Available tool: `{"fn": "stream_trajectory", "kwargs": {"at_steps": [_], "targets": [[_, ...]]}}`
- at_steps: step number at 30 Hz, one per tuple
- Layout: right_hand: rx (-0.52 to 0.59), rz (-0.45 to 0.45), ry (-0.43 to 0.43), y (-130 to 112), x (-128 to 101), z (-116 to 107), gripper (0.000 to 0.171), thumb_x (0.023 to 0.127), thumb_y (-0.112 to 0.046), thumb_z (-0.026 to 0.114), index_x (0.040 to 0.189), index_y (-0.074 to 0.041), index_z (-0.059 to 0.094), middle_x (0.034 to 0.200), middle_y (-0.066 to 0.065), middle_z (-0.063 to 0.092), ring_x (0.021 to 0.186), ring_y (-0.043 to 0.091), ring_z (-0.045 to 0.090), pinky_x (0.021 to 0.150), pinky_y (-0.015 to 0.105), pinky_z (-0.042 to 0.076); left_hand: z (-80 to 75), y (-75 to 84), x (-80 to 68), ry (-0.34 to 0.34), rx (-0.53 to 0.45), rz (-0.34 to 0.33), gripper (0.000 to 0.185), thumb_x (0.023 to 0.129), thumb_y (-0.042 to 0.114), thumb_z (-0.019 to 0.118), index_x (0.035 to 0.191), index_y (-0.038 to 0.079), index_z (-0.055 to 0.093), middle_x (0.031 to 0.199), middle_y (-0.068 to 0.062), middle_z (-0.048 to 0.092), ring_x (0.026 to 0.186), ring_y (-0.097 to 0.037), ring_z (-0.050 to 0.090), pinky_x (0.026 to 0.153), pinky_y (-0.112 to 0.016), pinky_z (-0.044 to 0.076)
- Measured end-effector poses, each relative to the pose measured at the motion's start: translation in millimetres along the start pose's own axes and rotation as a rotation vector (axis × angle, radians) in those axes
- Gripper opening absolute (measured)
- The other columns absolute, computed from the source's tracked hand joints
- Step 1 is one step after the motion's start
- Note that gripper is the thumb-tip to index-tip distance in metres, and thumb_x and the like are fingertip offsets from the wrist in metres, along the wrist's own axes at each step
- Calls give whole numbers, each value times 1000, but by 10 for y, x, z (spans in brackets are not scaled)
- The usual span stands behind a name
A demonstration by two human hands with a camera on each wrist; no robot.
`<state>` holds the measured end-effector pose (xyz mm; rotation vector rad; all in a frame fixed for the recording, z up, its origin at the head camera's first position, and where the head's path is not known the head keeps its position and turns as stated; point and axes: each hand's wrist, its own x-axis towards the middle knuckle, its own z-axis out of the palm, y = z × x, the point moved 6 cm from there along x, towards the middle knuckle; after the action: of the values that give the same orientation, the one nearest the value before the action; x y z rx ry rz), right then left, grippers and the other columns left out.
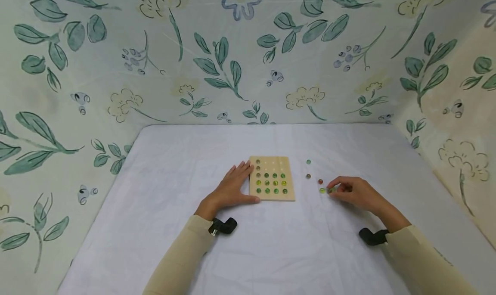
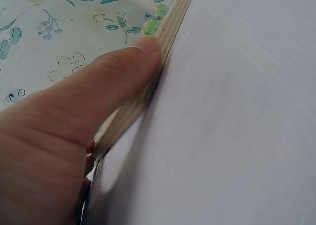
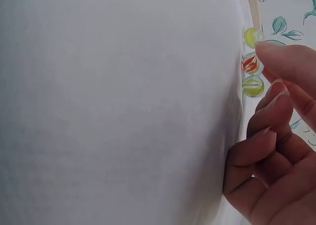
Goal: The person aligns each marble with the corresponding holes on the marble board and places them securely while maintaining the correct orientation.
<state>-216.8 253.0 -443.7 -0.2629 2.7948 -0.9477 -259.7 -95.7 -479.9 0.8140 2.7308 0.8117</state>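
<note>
Centrally on the white cloth [image 1: 271, 252] a square wooden board [image 1: 272, 178] is lying flat, with wide bare fabric showing on every side of it out to the floral walls [image 1: 116, 71]. Its layered plywood edge is showing pale stripes in the left wrist view. The left hand [image 1: 232, 187] is resting against the board's left side, fingers straight along that edge and the thumb [image 2: 113, 81] pressing flat on the near edge. Small glass marbles are sitting in the board's round holes in neat rows, mostly green. Right of the board, well apart from it, loose marbles [image 1: 308, 169] are lying on the cloth. The right hand [image 1: 354, 194] is hovering at the nearest ones, fingers curled, with its fingertips closing on a greenish marble [image 1: 330, 190]; whether the marble is lifted I cannot tell.
</note>
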Motion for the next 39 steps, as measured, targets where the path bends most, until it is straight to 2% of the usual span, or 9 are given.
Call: {"fn": "stream_trajectory", "kwargs": {"at_steps": [11,23,39], "targets": [[-52,-45,31,8,2,-15,21,81,-11,77,100,-17,72,78,2,51,72,18,47,56,24,39,5,-1,8,-1,7,-1,113,71,73,67,156,18,17,162,4,8,148,-12,0,119,-31,-3],[-83,-14,45,2,27,5,17,79,-14,79,95,-18,73,78,1,51,73,18,46,57,26,38,15,-9,10,-3,17,-4,113,71,73,67,156,19,16,162,5,8,148,-11,0,119,-30,-3],[-71,19,49,26,45,7,15,81,-19,78,94,-18,70,79,2,52,73,20,48,56,26,39,2,10,-6,-4,15,-9,112,72,73,66,156,18,17,162,5,7,148,-10,-1,119,-31,-3]]}}
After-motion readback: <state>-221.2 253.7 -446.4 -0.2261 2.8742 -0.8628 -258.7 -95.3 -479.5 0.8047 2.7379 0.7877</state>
